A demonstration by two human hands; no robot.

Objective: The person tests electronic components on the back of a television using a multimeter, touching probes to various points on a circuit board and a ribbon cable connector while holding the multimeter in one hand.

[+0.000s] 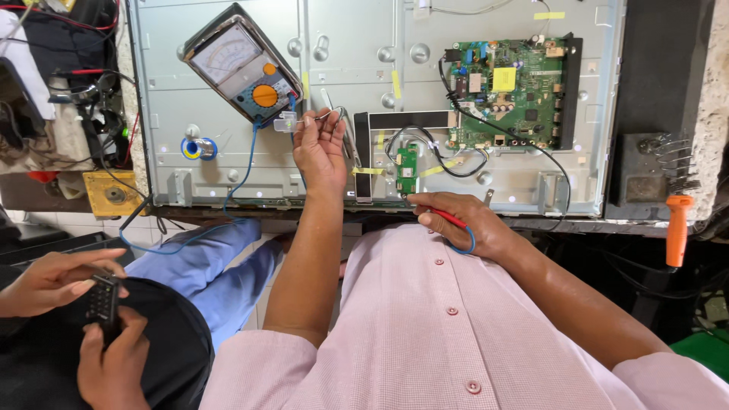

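Left hand (319, 152) is raised over the grey metal back panel (228, 144) of an opened flat screen. Its fingers (328, 121) are pinched shut on a thin metal probe tip (323, 117), held just beside a small clear plastic connector (285, 121). A blue lead (247, 163) is seen running down from that spot and looping past the panel's lower edge.

Right hand (463, 224) is rested at the lower edge of the panel, against the pink shirt (440, 319). Its fingers are curled closed around a red probe (448, 218), whose tip is pointed toward a small green board (407, 168) just above. A loop of blue wire is seen under this hand.

An analogue multimeter (241, 62) with an orange dial is laid tilted on the panel, upper left. A larger green circuit board (507, 93) is mounted upper right, with black cables trailing from it. An orange-handled tool (677, 228) is noted at far right.

At lower left, another person's two hands (83, 311) are closed on a small black remote (102, 304).
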